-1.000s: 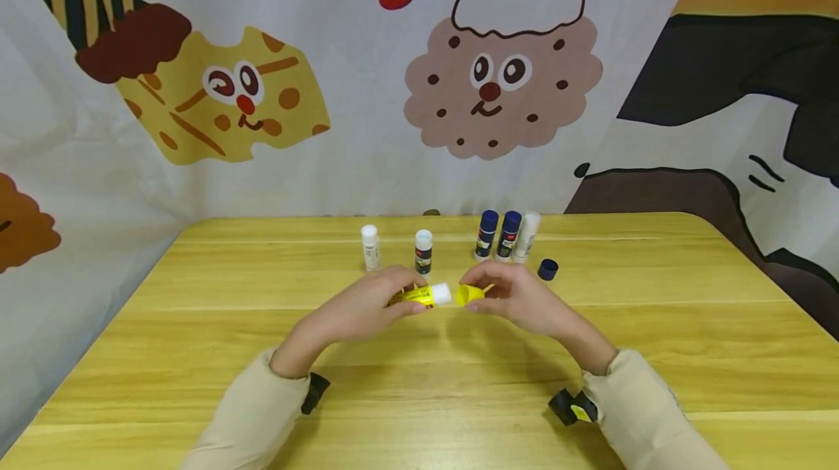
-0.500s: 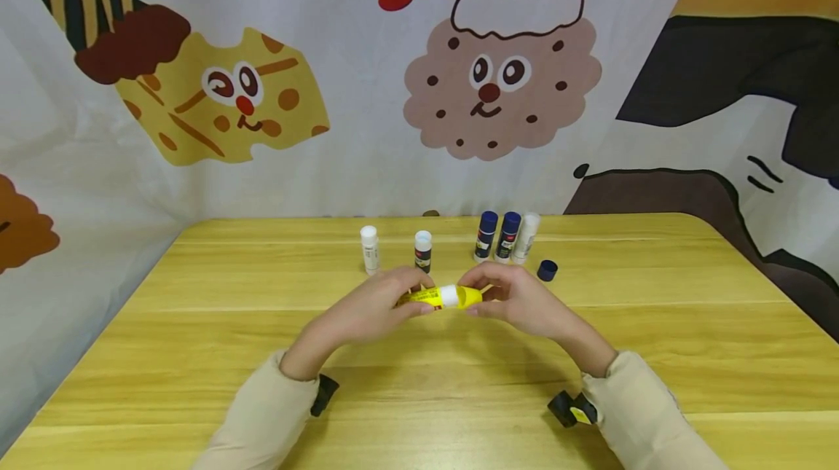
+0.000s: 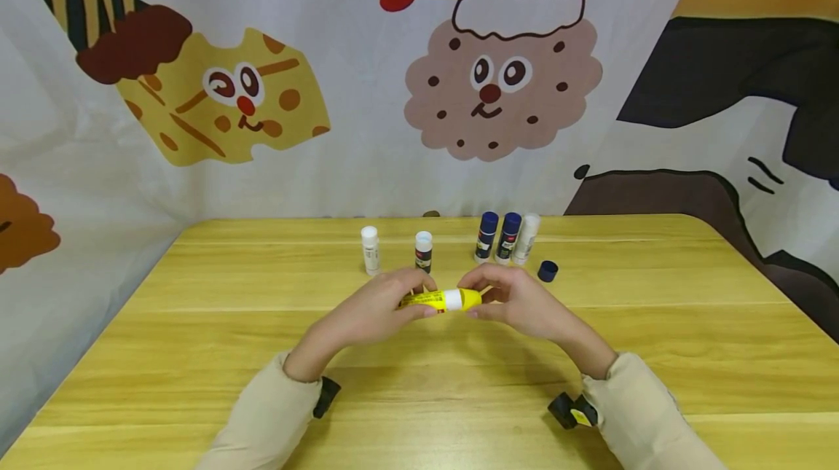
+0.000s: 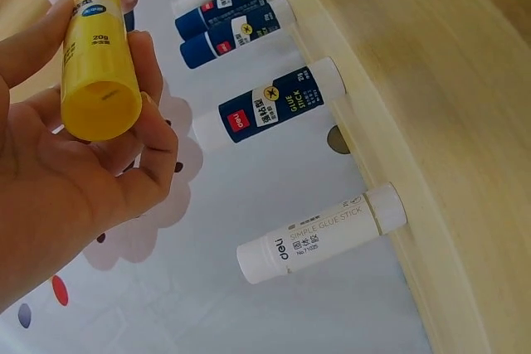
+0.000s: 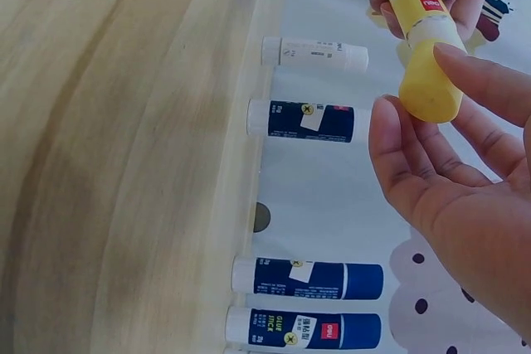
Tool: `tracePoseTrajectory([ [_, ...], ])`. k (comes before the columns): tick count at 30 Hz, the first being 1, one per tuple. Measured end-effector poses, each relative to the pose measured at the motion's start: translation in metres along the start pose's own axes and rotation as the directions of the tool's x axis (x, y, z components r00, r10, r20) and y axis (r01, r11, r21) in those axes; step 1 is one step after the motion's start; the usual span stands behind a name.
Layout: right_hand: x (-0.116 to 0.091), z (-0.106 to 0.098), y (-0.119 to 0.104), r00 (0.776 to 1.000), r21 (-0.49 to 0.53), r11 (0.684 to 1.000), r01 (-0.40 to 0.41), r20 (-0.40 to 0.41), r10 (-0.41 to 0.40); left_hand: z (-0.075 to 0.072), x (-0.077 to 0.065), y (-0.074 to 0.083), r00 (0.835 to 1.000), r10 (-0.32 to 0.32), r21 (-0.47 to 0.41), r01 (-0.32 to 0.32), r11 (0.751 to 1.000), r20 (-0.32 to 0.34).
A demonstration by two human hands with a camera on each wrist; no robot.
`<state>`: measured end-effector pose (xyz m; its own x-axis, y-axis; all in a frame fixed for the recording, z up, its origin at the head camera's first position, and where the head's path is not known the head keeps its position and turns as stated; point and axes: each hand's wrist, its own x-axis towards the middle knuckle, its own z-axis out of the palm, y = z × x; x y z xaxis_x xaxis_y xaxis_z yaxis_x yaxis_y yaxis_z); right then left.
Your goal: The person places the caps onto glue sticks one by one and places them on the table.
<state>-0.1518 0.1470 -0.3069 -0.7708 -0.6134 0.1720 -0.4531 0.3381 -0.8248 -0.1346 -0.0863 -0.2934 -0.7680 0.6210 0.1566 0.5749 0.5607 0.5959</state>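
- So, centre stage, the yellow glue stick (image 3: pixel 424 301) lies sideways, raised above the worktop (image 3: pixel 419 412), both hands on it
- Left hand (image 3: pixel 373 307): its grip is curled round the stick's body, thumb on the near side
- Right hand (image 3: pixel 518 300): its grip is pinching the yellow cap (image 5: pixel 433 93) at the stick's other end, a white band (image 3: pixel 453 300) showing between cap and body
- Behind them, upright on the worktop, a white glue stick (image 3: pixel 370 251), then a navy-labelled stick (image 3: pixel 423 259) with a white top
- Further right, two navy-capped sticks (image 3: pixel 486 237) beside another white stick (image 3: pixel 526 240), a loose navy cap (image 3: pixel 548 271) near them
- Backdrop: a cartoon-printed curtain (image 3: pixel 367 113)
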Motion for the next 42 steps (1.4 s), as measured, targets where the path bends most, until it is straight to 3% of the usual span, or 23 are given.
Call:
tracePoseTrajectory([
  [18, 0.0001, 0.0013, 0.0005, 1.0, -0.017, 1.0, 0.014, -0.002, -0.014, 0.001, -0.0002, 0.0001, 1.0, -0.012, 0.025, 0.012, 1.0, 0.001],
  [42, 0.0005, 0.0038, 0.0001, 1.0, 0.022, 1.0, 0.021, 0.012, -0.021, 0.0031, 0.0015, -0.0021, 1.0, 0.003, -0.035, -0.003, 0.999, 0.014],
])
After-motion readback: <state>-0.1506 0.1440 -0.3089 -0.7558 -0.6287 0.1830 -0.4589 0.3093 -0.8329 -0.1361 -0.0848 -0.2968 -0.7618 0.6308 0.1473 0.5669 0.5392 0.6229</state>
